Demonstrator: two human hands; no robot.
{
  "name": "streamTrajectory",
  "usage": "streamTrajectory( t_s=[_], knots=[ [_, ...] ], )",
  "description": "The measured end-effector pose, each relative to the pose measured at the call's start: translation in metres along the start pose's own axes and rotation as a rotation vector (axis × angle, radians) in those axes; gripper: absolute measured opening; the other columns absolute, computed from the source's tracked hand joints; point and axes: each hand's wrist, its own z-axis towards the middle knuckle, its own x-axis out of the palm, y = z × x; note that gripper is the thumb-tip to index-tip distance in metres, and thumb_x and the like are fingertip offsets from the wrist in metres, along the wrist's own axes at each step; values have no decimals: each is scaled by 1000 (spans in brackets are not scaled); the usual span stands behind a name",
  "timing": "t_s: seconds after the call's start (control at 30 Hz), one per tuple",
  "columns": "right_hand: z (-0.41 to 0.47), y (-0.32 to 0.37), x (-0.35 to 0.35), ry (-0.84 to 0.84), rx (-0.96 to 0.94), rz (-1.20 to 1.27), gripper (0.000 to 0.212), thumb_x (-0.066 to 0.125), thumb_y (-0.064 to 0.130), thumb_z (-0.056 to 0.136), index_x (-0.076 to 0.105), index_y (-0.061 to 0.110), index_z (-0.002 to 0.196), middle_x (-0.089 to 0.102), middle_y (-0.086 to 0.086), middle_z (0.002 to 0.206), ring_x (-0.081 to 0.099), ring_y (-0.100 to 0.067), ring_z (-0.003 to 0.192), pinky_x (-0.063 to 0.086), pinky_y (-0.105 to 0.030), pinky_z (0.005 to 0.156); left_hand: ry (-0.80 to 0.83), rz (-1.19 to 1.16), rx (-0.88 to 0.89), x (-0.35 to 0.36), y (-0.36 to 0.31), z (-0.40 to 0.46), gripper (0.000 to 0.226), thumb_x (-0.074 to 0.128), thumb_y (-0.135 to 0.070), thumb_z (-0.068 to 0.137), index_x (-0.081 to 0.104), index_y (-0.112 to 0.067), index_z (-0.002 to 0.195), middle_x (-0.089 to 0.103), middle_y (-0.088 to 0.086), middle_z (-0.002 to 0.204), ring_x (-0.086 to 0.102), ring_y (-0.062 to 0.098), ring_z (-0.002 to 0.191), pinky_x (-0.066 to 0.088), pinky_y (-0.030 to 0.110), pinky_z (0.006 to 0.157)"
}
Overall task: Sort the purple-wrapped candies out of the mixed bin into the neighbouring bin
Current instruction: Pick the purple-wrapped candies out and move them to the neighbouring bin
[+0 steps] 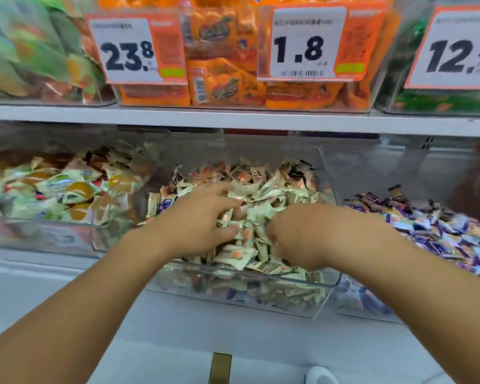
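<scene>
The mixed bin (302, 281) is a clear plastic tub in the middle, heaped with cream and orange wrapped candies (263, 187). A purple-wrapped candy (165, 204) shows at the heap's left edge, just beyond my left wrist. My left hand (197, 217) rests on the heap with fingers spread among the wrappers. My right hand (297, 234) is curled with its fingertips dug into the candies; whether it grips one is hidden. The neighbouring bin (366, 173) on the right holds a pile of purple-wrapped candies (441, 234).
A clear bin of larger cream and orange packets (58, 189) stands at the left. Above, a white shelf (233, 120) carries bins of orange bags (222, 67) with price tags (305, 42). White floor lies below, with a shoe tip (320, 375) at the bottom.
</scene>
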Motion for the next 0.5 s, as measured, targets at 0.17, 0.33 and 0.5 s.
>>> streamTrajectory(
  t_s=[0.17, 0.33, 0.5],
  knots=[
    [43, 19, -9, -241, -55, 215, 14, 49, 16, 102, 62, 12, 101, 63, -2, 93, 63, -22, 86, 56, -38, 78, -122, -159, -95, -14, 34, -11, 14, 74, -27, 79, 62, -34, 81, 52, -5, 122, 49, 15, 119, 39, 33, 101],
    [57, 18, -33, -330, -143, 380, 22, 54, 24, 102, 65, 11, 88, 63, -1, 84, 58, -16, 75, 48, -33, 68, -258, -244, -253, -15, 61, -26, 25, 81, -24, 77, 59, -32, 85, 56, -7, 119, 51, 13, 116, 36, 29, 93],
    [12, -13, -52, -464, -51, 530, 33, 58, 44, 98, 77, 17, 103, 74, 2, 110, 68, -14, 96, 53, -30, 81, -233, -347, -198, -23, 43, -35, 50, 71, -28, 82, 49, -32, 126, 41, -9, 137, 39, 8, 126, 36, 37, 104]
  ],
)
